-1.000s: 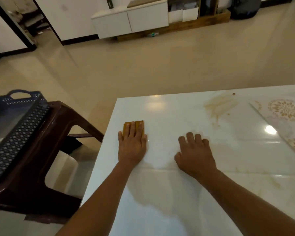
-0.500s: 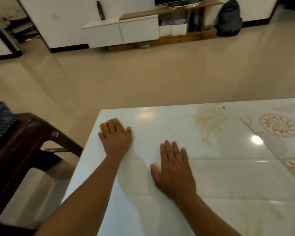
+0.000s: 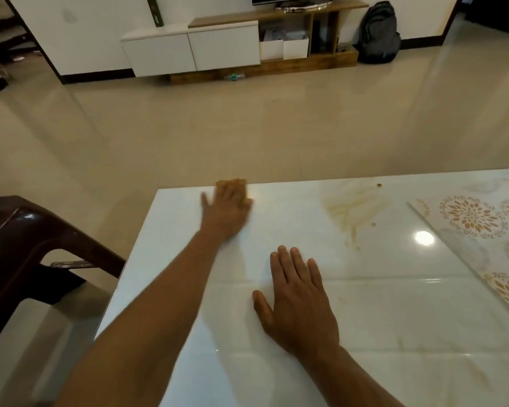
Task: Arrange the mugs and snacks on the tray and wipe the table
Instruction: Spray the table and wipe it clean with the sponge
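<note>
A glossy beige tiled floor (image 3: 247,127) fills the middle of the room and mirrors the pale light. Along the far white wall (image 3: 94,30) stands a low TV unit (image 3: 232,45) with white cabinet doors on its left part and open wooden shelves on its right, holding white boxes (image 3: 285,48). A dark bottle (image 3: 155,10) stands on the white cabinet top. A clear plastic bottle (image 3: 234,76) lies on the floor under the unit. A dark grey backpack (image 3: 378,35) leans against the wall beside the unit's right end. A dark doorway (image 3: 3,39) opens at the far left. A dark brown plastic chair (image 3: 27,245) stands just off the counter's left edge.
</note>
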